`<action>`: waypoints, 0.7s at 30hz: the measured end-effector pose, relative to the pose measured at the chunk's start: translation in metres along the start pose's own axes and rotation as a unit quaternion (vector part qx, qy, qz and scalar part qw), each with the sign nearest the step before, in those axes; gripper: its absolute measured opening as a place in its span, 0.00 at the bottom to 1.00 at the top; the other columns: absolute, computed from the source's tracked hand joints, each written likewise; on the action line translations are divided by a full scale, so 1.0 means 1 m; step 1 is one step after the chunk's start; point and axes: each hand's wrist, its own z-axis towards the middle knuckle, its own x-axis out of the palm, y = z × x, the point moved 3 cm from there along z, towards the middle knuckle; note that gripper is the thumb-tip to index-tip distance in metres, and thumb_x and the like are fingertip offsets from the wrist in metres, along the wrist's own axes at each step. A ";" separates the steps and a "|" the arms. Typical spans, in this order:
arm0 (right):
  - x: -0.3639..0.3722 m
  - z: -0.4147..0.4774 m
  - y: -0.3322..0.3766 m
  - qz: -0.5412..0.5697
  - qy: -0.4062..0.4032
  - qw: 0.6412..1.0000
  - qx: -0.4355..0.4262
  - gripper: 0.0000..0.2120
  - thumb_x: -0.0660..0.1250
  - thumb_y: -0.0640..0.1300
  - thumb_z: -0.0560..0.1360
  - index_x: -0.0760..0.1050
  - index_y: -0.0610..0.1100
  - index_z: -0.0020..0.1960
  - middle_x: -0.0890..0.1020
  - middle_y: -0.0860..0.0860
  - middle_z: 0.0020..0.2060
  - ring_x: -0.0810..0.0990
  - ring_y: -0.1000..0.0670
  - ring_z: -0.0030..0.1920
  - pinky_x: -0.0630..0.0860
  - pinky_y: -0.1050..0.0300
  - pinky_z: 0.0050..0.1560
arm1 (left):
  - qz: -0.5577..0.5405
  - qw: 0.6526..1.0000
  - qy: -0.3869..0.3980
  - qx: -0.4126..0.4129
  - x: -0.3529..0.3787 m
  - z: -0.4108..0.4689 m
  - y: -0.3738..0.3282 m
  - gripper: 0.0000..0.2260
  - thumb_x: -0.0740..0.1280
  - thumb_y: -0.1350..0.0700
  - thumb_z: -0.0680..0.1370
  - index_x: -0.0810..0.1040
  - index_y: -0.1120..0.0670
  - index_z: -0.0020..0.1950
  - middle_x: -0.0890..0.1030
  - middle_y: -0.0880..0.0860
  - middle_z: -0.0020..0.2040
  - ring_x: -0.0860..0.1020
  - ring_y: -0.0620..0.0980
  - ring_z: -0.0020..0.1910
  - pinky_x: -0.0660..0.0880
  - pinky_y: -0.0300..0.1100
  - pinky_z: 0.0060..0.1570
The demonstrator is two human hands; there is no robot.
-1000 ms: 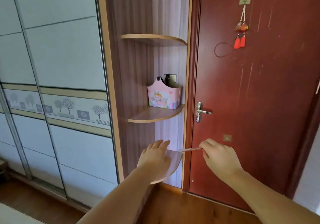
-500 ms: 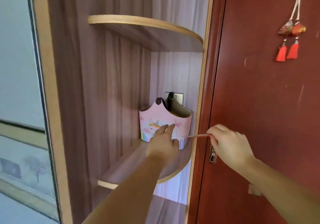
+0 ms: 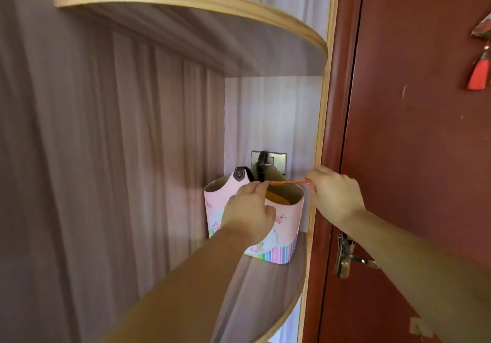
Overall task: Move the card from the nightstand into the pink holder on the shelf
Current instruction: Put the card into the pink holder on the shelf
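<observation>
1. The right hand (image 3: 336, 196) pinches one end of the card (image 3: 288, 182) between thumb and fingertips, closed tight on it. The card lies flat and edge-on to the camera, directly above the open mouth of the pink holder (image 3: 285, 225).

2. The left hand (image 3: 248, 211) rests at the holder's front rim, fingers curled at the card's other end. Whether they grip the card or only steady the rim, I cannot tell.

3. To do this step well, tilt the card so its free end points down into the opening; flat as it lies, it would likely bridge the rim.

4. Something orange (image 3: 276, 199) already sits inside, so aim for the gap beside it.

5. Mind the dark strap (image 3: 261, 166) rising from the holder to the hook plate (image 3: 269, 160) on the back wall; the card could catch there.

6. Keep the left hand bracing the holder, since it stands near the shelf (image 3: 265, 289) edge and looks light enough to tip.

7. Release only once the card is well below the rim.
</observation>
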 end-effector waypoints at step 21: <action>0.094 0.063 0.042 -0.096 0.113 0.968 -0.201 0.12 0.69 0.31 0.63 0.79 0.43 0.43 0.80 0.46 0.39 0.80 0.41 0.43 0.76 0.46 0.43 | 0.113 0.987 -0.080 0.083 0.033 0.042 0.027 0.24 0.51 0.54 0.71 0.71 0.57 0.65 0.74 0.53 0.66 0.63 0.51 0.72 0.46 0.50 0.76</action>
